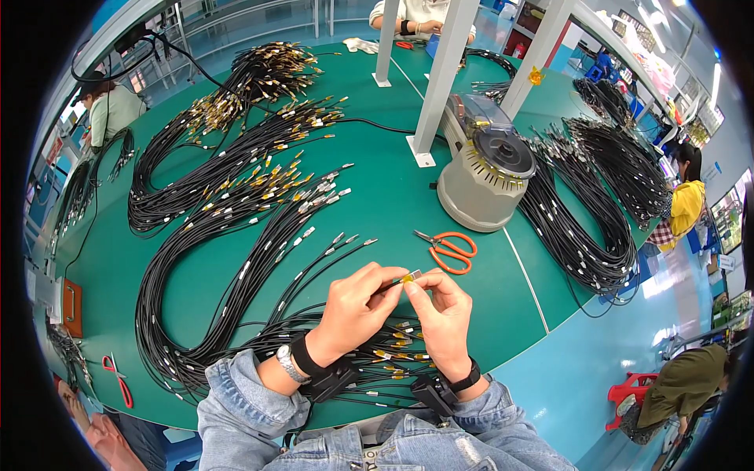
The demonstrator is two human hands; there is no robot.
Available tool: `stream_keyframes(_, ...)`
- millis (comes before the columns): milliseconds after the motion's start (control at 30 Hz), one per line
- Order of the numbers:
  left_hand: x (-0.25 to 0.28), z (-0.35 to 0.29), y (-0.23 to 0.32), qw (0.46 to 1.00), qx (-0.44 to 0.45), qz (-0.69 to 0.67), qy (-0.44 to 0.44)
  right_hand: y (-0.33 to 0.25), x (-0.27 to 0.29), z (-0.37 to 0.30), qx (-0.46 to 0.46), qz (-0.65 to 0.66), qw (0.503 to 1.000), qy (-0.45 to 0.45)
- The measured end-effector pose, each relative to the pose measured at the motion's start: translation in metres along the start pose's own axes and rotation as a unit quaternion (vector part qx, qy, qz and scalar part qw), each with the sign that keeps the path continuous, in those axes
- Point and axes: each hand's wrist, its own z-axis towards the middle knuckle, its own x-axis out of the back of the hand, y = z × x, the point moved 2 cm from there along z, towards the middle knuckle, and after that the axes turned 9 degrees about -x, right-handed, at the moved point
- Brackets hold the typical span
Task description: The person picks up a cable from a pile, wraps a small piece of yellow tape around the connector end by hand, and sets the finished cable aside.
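My left hand (357,302) is closed, its thumb and fingers pinching a thin black cable near its end. My right hand (441,318) is closed on the tip of the same cable, where a small piece of yellow tape (409,278) and a light-coloured end piece show between the fingertips. Both hands nearly meet above the green table (385,212). Beneath them lies a bundle of black cables (298,339), many with yellow or white tags at their ends. Orange-handled scissors (452,251) rest just beyond my right hand.
A grey round tape dispenser (483,188) stands beyond the scissors, beside white metal posts (438,86). More cable bundles lie far left (181,169) and right (577,224). Red-handled scissors (118,381) sit at the left edge. Several people work around, one near a red stool (628,388).
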Motion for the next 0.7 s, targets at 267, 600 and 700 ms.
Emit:
stream_keyframes(267, -0.005, -0.005, -0.015, 0.931, 0.191, -0.310, -0.005, 0.000, 0.000, 0.002, -0.010, 0.006, 1.000, -0.002)
stream_keyframes(600, 0.001, 0.002, -0.014, 0.876, 0.274, -0.394, -0.046, 0.002, 0.001, 0.002, -0.043, 0.024, 0.998, -0.040)
stream_keyframes(700, 0.003, 0.003, -0.011, 0.866, 0.284, -0.410, -0.030, -0.001, -0.002, 0.000, -0.030, 0.008, 0.999, -0.015)
